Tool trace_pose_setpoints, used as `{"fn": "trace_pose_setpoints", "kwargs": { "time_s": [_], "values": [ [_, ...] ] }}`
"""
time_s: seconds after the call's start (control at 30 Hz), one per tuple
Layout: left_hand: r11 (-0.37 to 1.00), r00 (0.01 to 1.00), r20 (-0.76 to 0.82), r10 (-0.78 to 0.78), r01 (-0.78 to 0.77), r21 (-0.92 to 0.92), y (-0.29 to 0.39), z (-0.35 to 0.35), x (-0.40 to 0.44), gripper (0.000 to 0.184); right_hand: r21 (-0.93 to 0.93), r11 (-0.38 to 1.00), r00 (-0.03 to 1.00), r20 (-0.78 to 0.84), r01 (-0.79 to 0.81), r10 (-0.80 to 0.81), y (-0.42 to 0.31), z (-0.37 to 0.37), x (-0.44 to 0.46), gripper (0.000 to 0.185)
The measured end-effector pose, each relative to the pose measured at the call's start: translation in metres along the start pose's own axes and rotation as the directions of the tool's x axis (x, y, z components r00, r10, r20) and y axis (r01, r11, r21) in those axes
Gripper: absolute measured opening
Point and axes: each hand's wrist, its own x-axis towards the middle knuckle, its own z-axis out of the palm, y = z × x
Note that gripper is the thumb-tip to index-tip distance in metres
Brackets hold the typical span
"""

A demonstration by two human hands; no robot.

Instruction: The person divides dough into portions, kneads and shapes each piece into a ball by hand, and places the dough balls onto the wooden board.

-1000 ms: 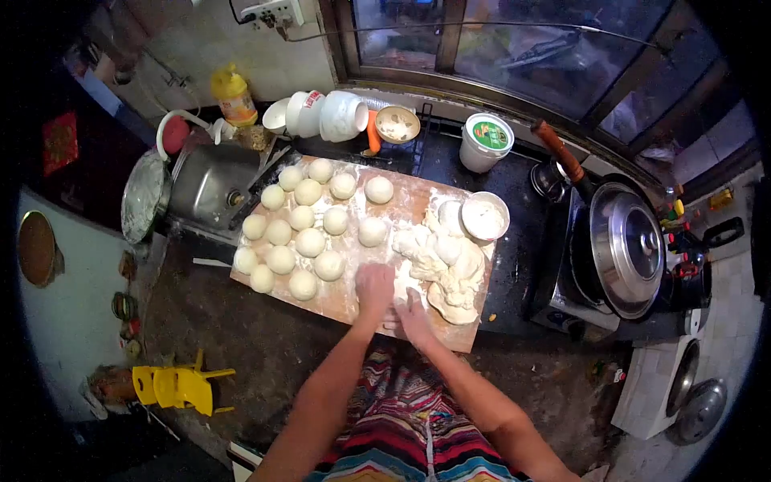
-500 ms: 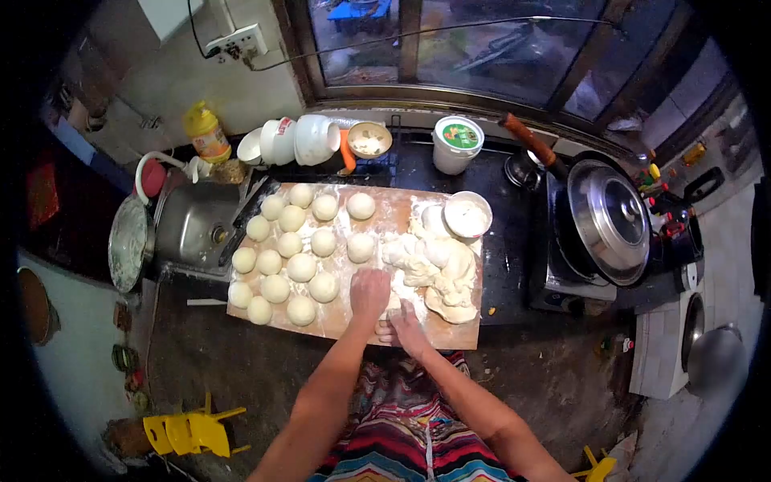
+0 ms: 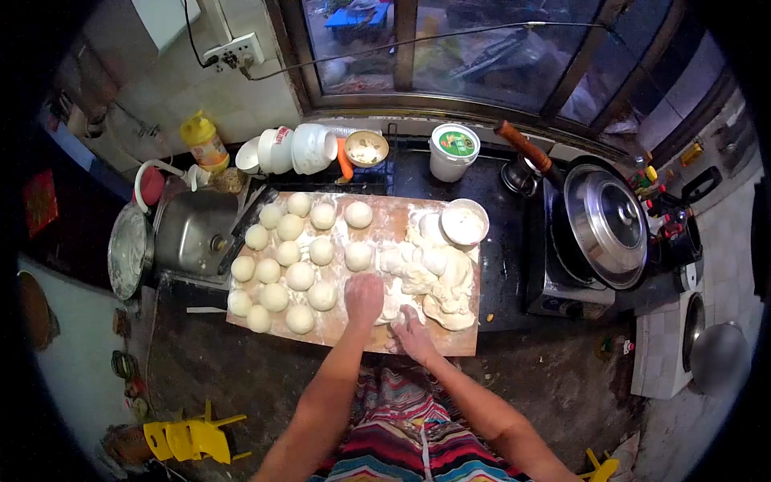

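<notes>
A small piece of dough (image 3: 391,308) lies on the floured wooden board (image 3: 353,339) between my hands. My left hand (image 3: 364,297) is closed in a fist at the piece's left side; its fingertips, and whatever may be in them, are hidden. My right hand (image 3: 415,336) rests at the near right of the piece with its fingers apart, touching the dough's edge. Several round dough balls (image 3: 300,277) cover the left half of the board. A large, loose mass of dough (image 3: 438,277) sits on the right, beside a white bowl (image 3: 465,222) of what looks like flour.
Left of the board is a sink (image 3: 189,233) with a floury metal basin (image 3: 130,251). Stacked bowls (image 3: 309,150), a carrot (image 3: 344,161) and a lidded white tub (image 3: 454,153) stand behind. At right, a lidded wok (image 3: 606,217) sits on the stove.
The piece of dough shows more between my hands. My right hand's fingers have spread and shifted slightly right. My left hand stays closed, and the whole view has tilted slightly.
</notes>
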Motion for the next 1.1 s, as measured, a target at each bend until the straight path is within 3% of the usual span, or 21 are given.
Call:
{"fn": "trace_pose_setpoints", "kwargs": {
  "time_s": [0.07,0.13,0.17,0.2,0.23,0.27,0.3,0.4,0.43,0.5,0.67,0.7,0.73,0.77,0.8,0.83,0.9,0.93,1.0,1.03,1.1],
  "values": [
    [0.993,0.998,0.025,-0.052,0.054,-0.109,0.006,-0.001,-0.002,0.023,0.425,0.900,0.995,0.039,-0.098,0.089,0.000,0.014,-0.004,0.047],
    [0.949,0.986,0.049,-0.161,0.168,-0.267,0.020,0.004,-0.023,0.024,0.392,0.920,1.000,-0.015,-0.010,0.017,0.007,0.010,0.002,0.048],
    [0.950,0.996,0.023,-0.082,0.085,-0.300,0.010,0.024,-0.046,0.026,0.382,0.924,0.999,-0.039,0.028,-0.014,0.013,0.011,0.002,0.049],
    [0.882,0.962,0.065,-0.264,0.268,-0.387,0.016,0.010,-0.056,0.027,0.057,0.970,0.971,-0.019,0.237,-0.237,0.013,0.006,-0.005,0.050],
    [0.770,0.893,0.120,-0.434,0.437,-0.465,0.033,-0.013,-0.060,0.028,-0.268,0.860,0.899,0.073,0.435,-0.432,0.011,-0.004,-0.016,0.051],
    [0.618,0.790,0.190,-0.583,0.583,-0.528,0.044,-0.025,-0.067,0.029,-0.536,0.609,0.794,0.227,0.585,-0.564,0.012,-0.010,-0.024,0.052],
    [0.764,0.827,0.105,-0.553,0.553,-0.333,0.035,-0.005,-0.081,0.024,-0.537,0.598,0.795,0.282,0.594,-0.537,0.021,-0.008,-0.021,0.053],
    [0.999,0.999,0.024,0.035,-0.034,-0.011,0.011,0.002,-0.059,0.019,-0.592,0.640,0.819,0.061,0.491,-0.571,0.019,-0.004,-0.008,0.056],
    [1.000,1.000,-0.002,0.028,-0.028,0.003,0.009,0.001,-0.039,0.019,-0.480,0.853,0.973,0.012,0.207,-0.229,-0.015,-0.007,-0.012,0.056],
    [0.999,0.999,-0.043,0.007,-0.006,0.033,0.007,-0.004,-0.014,0.018,-0.204,0.978,0.999,0.030,0.046,-0.040,0.020,-0.004,0.015,0.061],
    [0.969,0.983,-0.113,0.142,-0.162,-0.188,0.017,-0.005,-0.040,0.019,0.377,0.920,0.989,0.136,-0.108,0.060,-0.009,0.005,-0.001,0.060],
    [0.955,0.976,-0.133,0.170,-0.196,-0.221,0.026,-0.012,-0.055,0.020,0.084,0.980,0.979,0.083,0.181,-0.188,-0.011,0.003,-0.010,0.058],
    [0.910,0.992,-0.072,-0.105,0.067,-0.408,0.033,-0.016,-0.066,0.020,-0.223,0.870,0.898,0.107,0.440,-0.427,-0.009,-0.004,-0.020,0.056],
    [0.764,0.933,0.044,-0.357,0.319,-0.560,0.040,-0.020,-0.078,0.020,-0.491,0.611,0.763,0.202,0.621,-0.614,-0.003,-0.006,-0.028,0.055],
    [0.530,0.803,0.201,-0.561,0.535,-0.658,0.045,-0.024,-0.086,0.020,-0.499,0.619,0.774,0.192,0.606,-0.603,0.008,-0.003,-0.029,0.053],
    [0.664,0.814,0.129,-0.566,0.543,-0.514,0.047,-0.029,-0.081,0.022,-0.509,0.624,0.784,0.186,0.593,-0.593,0.020,0.003,-0.024,0.052],
    [0.989,0.994,0.039,-0.104,0.108,-0.098,0.016,-0.017,-0.061,0.021,-0.609,0.604,0.819,0.139,0.514,-0.556,0.010,0.006,-0.019,0.049],
    [0.979,0.985,0.082,0.151,-0.160,0.126,0.003,-0.011,-0.047,0.021,-0.540,0.747,0.901,0.053,0.388,-0.430,-0.002,0.007,-0.010,0.049],
    [0.993,0.993,-0.048,0.112,-0.111,0.033,0.001,-0.006,-0.015,0.020,-0.348,0.935,0.992,-0.073,0.072,-0.103,-0.013,0.013,-0.005,0.049],
    [0.996,0.990,-0.111,0.092,-0.093,-0.011,-0.001,-0.006,-0.010,0.020,-0.086,0.996,0.998,-0.055,-0.016,0.011,-0.005,0.018,0.003,0.048],
    [0.993,0.993,-0.069,0.094,-0.099,-0.061,0.003,-0.006,-0.013,0.018,0.240,0.970,0.999,-0.014,-0.028,0.032,0.011,0.023,0.017,0.048]
  ]
}}
